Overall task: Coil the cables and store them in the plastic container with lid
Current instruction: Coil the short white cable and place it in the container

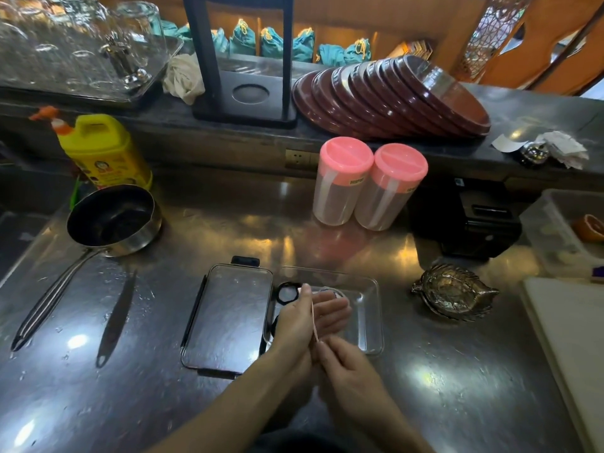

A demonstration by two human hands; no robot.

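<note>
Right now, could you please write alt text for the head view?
Two hands, left hand and right hand, stretch a thin pink cable over an open clear plastic container on a steel counter; its lid lies just left.

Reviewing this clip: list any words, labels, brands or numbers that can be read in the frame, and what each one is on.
Nothing here can be read.
Yellow bottle: a printed label with red lettering and a cartoon face, too blurred to read.
Two pink-lidded jars: a small label under each lid, too small to read.
Black machine: a small sticker near its top, unreadable.
</note>
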